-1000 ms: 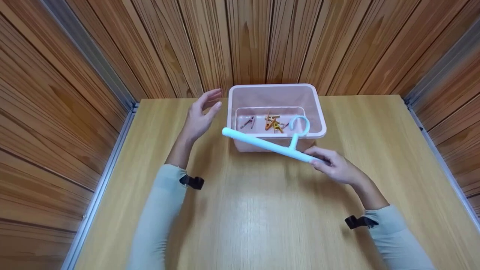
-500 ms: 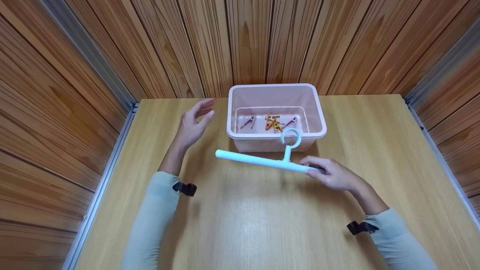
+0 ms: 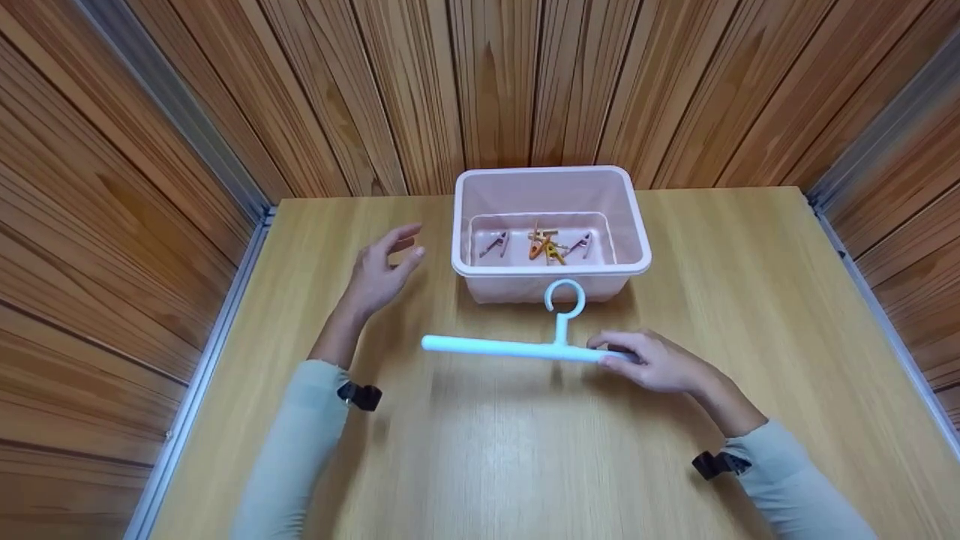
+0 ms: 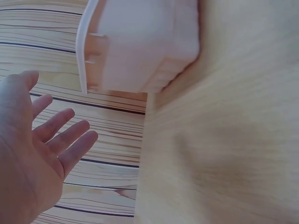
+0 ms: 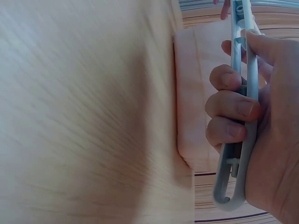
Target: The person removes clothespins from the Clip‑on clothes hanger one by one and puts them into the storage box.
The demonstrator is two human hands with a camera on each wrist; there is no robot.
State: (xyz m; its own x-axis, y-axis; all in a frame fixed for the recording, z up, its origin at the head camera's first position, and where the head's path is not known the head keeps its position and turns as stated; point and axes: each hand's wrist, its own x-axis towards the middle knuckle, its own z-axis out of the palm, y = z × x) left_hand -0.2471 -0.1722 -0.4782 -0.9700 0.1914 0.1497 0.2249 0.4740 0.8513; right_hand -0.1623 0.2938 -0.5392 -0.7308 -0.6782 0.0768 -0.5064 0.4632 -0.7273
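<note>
My right hand (image 3: 656,364) grips one end of a light blue plastic clothes hanger (image 3: 495,346), held above the table with its hook pointing toward the bin. In the right wrist view, fingers curl round the hanger's (image 5: 252,74) hollow bar, whose rounded end sticks out below the palm. My left hand (image 3: 379,279) hovers left of the bin, fingers spread and loosely bent, holding nothing; the left wrist view shows its palm (image 4: 28,158) facing the bin's side. Inside the pink plastic bin (image 3: 551,270) lie several clothespins (image 3: 553,253), orange, yellow and pinkish purple.
The pink bin stands at the back of the wooden table (image 3: 495,465), close to the plank wall (image 3: 495,82). Plank walls with metal rails (image 3: 202,360) border the table on both sides. Each sleeve carries a small black wrist camera (image 3: 360,396).
The hanger has come back toward me from over the bin and levelled out, its hook now in front of the bin's rim. My left hand has drawn back and slightly left.
</note>
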